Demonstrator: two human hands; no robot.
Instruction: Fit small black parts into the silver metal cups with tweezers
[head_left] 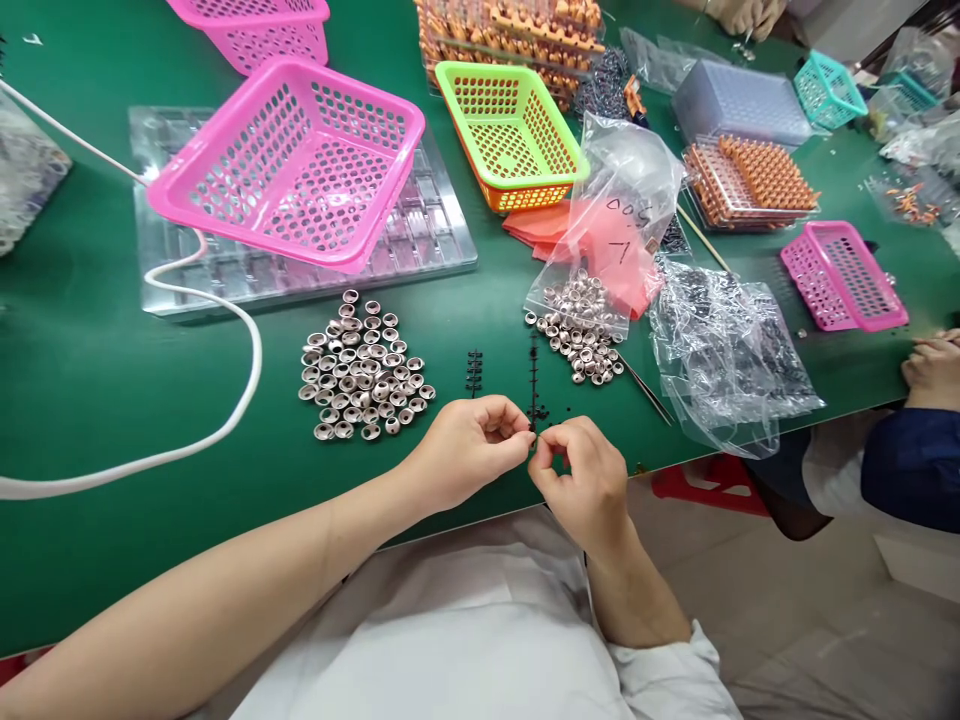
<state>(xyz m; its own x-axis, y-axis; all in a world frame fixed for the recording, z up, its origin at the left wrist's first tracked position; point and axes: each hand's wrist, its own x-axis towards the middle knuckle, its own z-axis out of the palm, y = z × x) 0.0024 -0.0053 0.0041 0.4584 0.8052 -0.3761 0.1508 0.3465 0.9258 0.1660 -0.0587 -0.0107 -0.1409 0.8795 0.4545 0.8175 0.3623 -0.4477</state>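
Note:
My left hand (480,437) and my right hand (583,475) meet at the table's front edge, both with thumb and forefinger pinched. Whatever lies between the fingertips is too small to make out. Just beyond them stretches a thin black plastic strip (533,378) with short side nubs, its near end reaching my fingertips. Tiny black bits (541,412) are scattered beside it. A shorter black branched strip (474,372) lies to the left. Small silvery ring-shaped metal parts (365,372) form a pile on the left, and a second pile of metal parts (585,345) spills from a clear bag (630,170).
Tweezers (646,388) lie right of my hands, near bags of black parts (724,350). A pink basket (292,165) sits on a clear tray (450,245); a green basket (514,130) stands behind. A white cable (251,370) curves at left. A co-worker's hand (934,370) is at right.

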